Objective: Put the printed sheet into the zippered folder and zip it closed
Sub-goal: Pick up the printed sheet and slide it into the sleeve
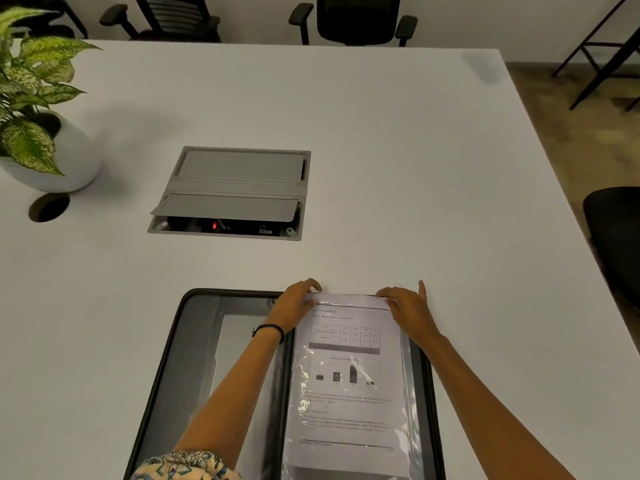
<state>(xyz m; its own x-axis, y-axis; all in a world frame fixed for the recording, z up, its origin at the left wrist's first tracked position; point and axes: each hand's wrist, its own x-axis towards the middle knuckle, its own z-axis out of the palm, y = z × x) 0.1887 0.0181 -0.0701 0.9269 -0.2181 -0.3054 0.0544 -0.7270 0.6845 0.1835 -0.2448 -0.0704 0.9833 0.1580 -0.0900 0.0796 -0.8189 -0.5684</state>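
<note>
Room: pale wall at the far side, brownish floor (540, 98) at right, black office chairs (356, 19) along the table's far edge, one more chair (616, 237) at the right edge.
Table (381, 150): large, matte white, filled most of the view.
Zippered folder (180, 306): lay unzipped and open flat at the near edge, dark rim, grey lining.
Cable box (235, 192): grey, set into the tabletop mid-table, near flap ajar, red light inside.
Plant (31, 98): speckled leaves, white pot (76, 157), far left.
Printed sheet (349, 375): in the folder's right half under glossy clear plastic, top edge at the far rim.
Left hand (298, 303): fingers curled over the sheet's top left corner, gripping it.
Right hand (405, 306): pinched the top right corner, one finger sticking up.
Cable hole (49, 206): round, dark, just beside the pot.
Wristband (273, 329): black, on the left wrist.
</note>
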